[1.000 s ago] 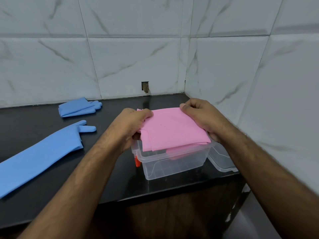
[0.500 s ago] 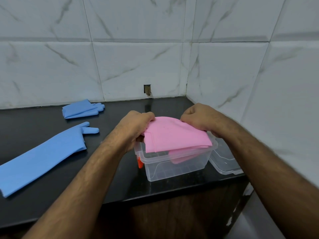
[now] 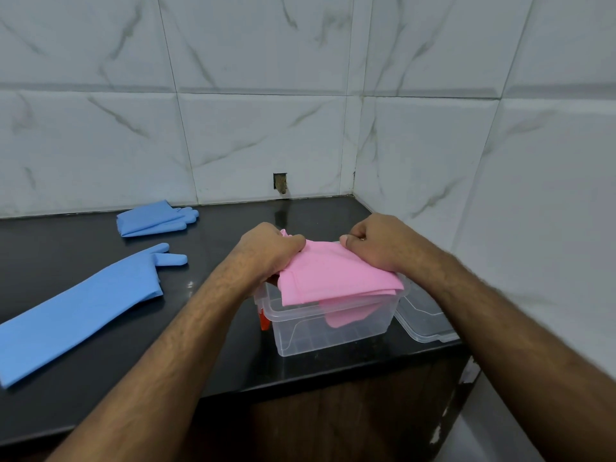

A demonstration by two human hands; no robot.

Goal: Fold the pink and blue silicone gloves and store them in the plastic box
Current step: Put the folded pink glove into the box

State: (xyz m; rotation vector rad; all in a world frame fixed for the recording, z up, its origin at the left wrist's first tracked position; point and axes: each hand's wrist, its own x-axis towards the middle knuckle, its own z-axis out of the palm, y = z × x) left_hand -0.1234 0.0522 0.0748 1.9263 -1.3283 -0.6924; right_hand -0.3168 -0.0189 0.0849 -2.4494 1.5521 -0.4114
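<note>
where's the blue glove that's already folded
The folded blue glove lies at the back left of the black counter against the tiled wall, just behind the unfolded blue glove.

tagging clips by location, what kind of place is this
Probably a home kitchen corner: a black stone counter over a wooden cabinet, with white marble-look wall tiles on both walls.

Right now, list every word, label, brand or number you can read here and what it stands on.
None: no readable text shows anywhere.
Pink glove: plain, no print visible.
Blue gloves, flat and folded: no marks.
Plastic box and lid: clear, no label visible.
Wall tiles: only grey veining.
</note>
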